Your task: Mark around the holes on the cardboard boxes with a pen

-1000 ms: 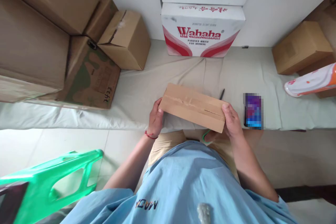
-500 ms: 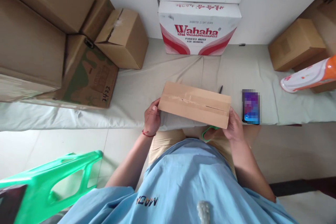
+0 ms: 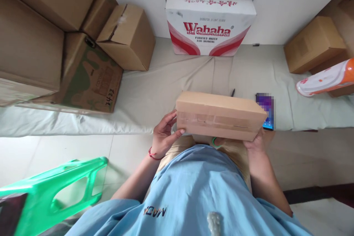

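— What sits nearest the person?

— A green stool (image 3: pixel 55 191) on the floor, off to the left of the blue shirt.

— And the hands?

— Both are closed on one long cardboard box (image 3: pixel 218 114), held up over the lap at the near edge of the cloth-covered tabletop (image 3: pixel 166 84). The left hand (image 3: pixel 163 136) grips the box's left end, thumb pressed on the taped near face and fingers curled around the end. The right hand (image 3: pixel 256 142) holds the right end from below; its fingers are hidden by the box. A red string (image 3: pixel 151 153) circles the left wrist.

— What lies just past the box?

— A phone (image 3: pixel 269 114) lies on the cloth, partly covered by the box's right corner, and a pen (image 3: pixel 233 92) pokes out beyond its far edge.

— Farther back?

— An orange and white bottle (image 3: pixel 326 79) lies on its side at the right, in front of a brown carton (image 3: pixel 312 44). More brown cartons (image 3: pixel 127 37) pile up on the left. A white Wahaha case (image 3: pixel 210 25) stands against the wall in the middle.
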`<state>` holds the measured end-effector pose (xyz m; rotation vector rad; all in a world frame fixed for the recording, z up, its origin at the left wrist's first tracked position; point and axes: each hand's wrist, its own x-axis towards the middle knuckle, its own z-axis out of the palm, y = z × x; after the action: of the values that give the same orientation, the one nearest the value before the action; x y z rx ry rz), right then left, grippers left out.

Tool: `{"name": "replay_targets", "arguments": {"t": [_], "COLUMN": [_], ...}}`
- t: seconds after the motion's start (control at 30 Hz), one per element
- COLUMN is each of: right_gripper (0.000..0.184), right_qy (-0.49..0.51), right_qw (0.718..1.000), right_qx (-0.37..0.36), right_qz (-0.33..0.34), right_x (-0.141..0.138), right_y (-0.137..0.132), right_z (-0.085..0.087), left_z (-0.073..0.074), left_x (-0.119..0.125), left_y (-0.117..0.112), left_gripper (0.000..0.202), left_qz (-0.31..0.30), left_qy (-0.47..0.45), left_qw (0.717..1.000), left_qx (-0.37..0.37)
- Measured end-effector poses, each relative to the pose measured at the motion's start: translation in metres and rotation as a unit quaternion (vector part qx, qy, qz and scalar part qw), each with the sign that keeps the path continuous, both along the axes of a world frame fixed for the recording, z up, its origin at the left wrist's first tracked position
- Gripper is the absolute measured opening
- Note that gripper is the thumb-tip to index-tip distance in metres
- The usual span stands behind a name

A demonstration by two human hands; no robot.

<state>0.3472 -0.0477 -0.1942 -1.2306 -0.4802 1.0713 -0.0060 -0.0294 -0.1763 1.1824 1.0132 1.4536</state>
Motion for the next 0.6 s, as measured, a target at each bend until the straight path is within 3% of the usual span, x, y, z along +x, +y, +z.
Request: {"name": "replay_targets", "arguments": {"t": [0.1, 0.2, 0.3, 0.4, 0.5, 0.6], "right_gripper": [0.049, 0.046, 0.042, 0.036, 0.035, 0.040], "right_qy": [-0.004, 0.014, 0.022, 0.006, 0.002, -0.005], "right_qw": [0.999, 0.999, 0.999, 1.000, 1.000, 1.000], "right_qx": [-0.014, -0.030, -0.028, -0.011, -0.004, 0.005], "right_qz": [-0.039, -0.032, -0.030, -0.012, 0.010, -0.013], "right_x": [-0.004, -0.005, -0.004, -0.006, -0.011, -0.013], "right_y": [0.008, 0.012, 0.012, 0.011, 0.010, 0.008], "right_z": [-0.002, 0.001, 0.007, 0.020, 0.033, 0.039], "left_z": [0.017, 0.036, 0.051, 0.061, 0.063, 0.057], "left_x": [0.003, 0.007, 0.015, 0.025, 0.031, 0.032], "left_y": [-0.001, -0.001, -0.003, -0.006, -0.009, -0.013], "left_gripper": [0.056, 0.060, 0.066, 0.067, 0.065, 0.065], "left_qz": [0.006, -0.002, 0.012, 0.064, 0.094, 0.050], "left_qy": [0.064, 0.128, 0.192, 0.248, 0.288, 0.256], "left_qw": [0.995, 0.981, 0.952, 0.915, 0.893, 0.927], "left_qx": [0.072, 0.148, 0.237, 0.312, 0.332, 0.269]}}
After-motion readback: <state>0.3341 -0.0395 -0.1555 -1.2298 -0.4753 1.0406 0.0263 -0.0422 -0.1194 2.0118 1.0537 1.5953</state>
